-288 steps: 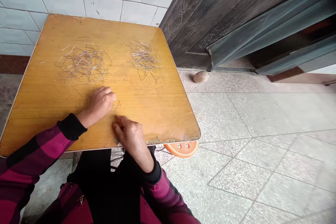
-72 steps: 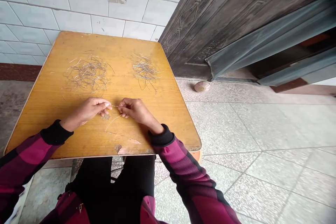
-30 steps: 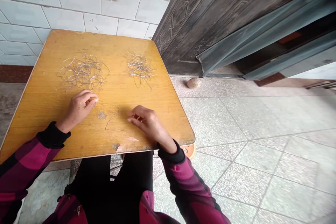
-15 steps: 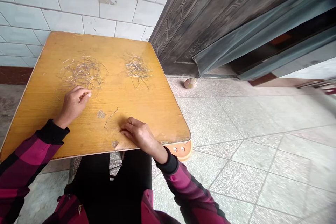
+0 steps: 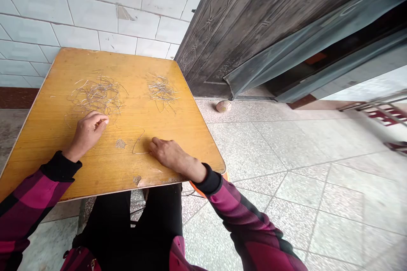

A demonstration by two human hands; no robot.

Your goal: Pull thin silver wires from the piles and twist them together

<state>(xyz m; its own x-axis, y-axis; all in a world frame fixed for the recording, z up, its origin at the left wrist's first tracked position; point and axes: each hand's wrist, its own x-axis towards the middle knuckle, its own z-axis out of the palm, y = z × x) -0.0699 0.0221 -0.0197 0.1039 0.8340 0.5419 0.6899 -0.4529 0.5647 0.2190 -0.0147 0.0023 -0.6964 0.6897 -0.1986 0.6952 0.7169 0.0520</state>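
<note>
A single thin bent wire (image 5: 136,143) curves over the table near its front. Its lower end runs into the pinched fingers of my right hand (image 5: 170,154), which stays low over the wood. My left hand (image 5: 89,131) is closed in a pinch just in front of a loose, tangled pile of thin wires (image 5: 101,95); whatever sits between its fingertips is too small to make out. A smaller pile of wires (image 5: 162,89), lying more side by side, rests at the back right, beyond my right hand.
The yellow wooden table (image 5: 70,173) has worn patches and stands against a white tiled wall (image 5: 79,12). An orange stool (image 5: 199,189) shows partly beneath its front right edge. On the floor to the right lies a ball (image 5: 223,106), near a dark carved door (image 5: 219,42) and a grey-green curtain (image 5: 270,59).
My right hand has shifted slightly up and pinches the wire's lower end, which now bends toward it. My left hand holds its pinch near the pile. The whole view has tilted slightly.
</note>
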